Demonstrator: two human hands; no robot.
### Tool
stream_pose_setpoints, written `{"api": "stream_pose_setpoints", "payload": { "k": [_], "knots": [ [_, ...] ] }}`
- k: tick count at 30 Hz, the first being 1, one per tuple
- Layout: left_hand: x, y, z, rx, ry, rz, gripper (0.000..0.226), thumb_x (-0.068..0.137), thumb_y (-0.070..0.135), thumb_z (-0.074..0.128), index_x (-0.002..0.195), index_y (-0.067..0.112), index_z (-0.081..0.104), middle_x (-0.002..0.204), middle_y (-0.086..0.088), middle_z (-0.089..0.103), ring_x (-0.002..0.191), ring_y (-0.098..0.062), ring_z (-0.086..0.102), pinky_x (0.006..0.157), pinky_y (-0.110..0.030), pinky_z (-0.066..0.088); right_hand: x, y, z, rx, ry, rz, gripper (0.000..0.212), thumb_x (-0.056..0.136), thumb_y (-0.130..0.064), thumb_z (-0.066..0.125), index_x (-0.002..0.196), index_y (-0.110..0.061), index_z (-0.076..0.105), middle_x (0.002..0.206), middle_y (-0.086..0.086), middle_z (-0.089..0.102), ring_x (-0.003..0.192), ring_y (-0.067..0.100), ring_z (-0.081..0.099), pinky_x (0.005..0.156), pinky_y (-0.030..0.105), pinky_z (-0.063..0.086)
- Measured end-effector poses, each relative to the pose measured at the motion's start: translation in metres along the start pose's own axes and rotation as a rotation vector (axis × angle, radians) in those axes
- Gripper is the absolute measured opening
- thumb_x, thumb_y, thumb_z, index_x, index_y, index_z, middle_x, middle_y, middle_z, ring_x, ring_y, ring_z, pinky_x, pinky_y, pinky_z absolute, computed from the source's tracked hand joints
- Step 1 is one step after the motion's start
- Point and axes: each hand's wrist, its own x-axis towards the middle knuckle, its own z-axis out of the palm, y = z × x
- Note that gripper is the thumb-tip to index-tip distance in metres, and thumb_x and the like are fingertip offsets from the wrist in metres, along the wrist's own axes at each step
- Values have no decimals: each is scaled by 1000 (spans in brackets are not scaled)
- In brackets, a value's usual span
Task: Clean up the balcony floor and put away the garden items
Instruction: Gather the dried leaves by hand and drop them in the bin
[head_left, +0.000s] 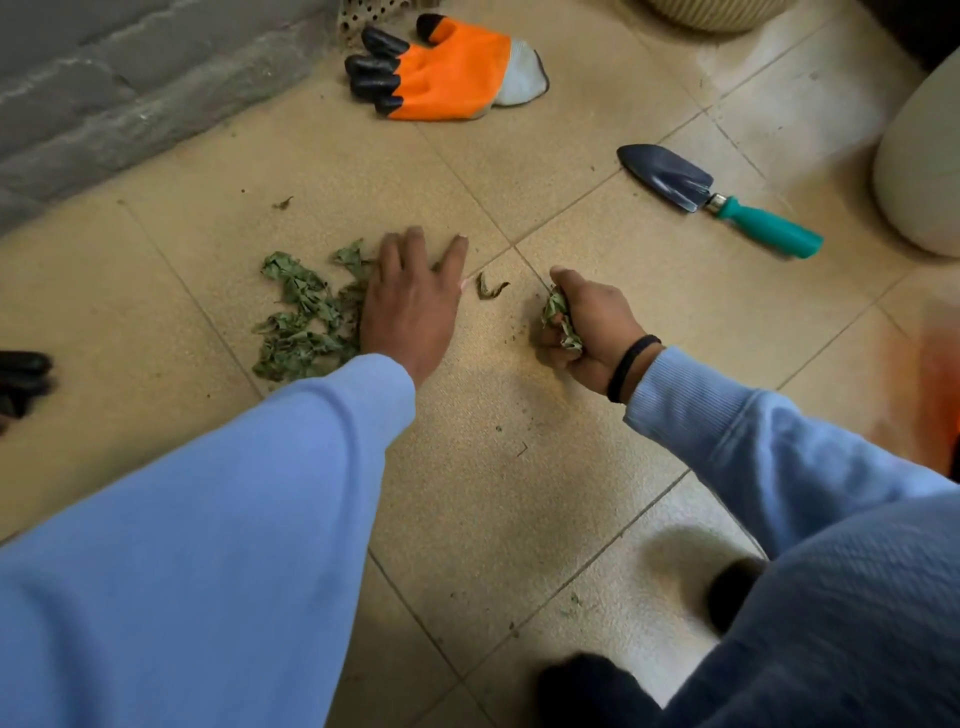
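At the centre of the frame the left hand (410, 306) lies flat on the tiled floor (519, 493), fingers straight, touching a pile of dry leaves (301, 317) at its left. Right of centre, the right hand (592, 327) is closed around a bunch of leaves (558, 322). One stray leaf (491, 288) lies between the hands. An orange glove (447, 70) lies at the top, a trowel (711, 197) at upper right.
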Motion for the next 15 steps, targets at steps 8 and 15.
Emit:
{"api": "stream_pose_setpoints", "payload": {
  "k": [8, 15],
  "knots": [
    [-27, 38, 8, -415, 134, 181, 53, 106, 26, 48, 156, 17, 35, 149, -22, 44, 136, -37, 44, 105, -46, 46, -1, 0, -4, 104, 27, 59, 32, 103, -35, 49, 82, -11, 45, 51, 2, 46, 37, 13, 40, 33, 15, 26],
    [-3, 30, 8, -68, 147, 345, 54, 97, 50, 50, 145, 26, 45, 126, -20, 51, 108, -35, 52, 79, -45, 49, 2, 5, -2, 92, 3, 63, 33, 103, -37, 47, 85, -10, 51, 50, 1, 45, 35, 11, 40, 32, 16, 27]
  ]
}}
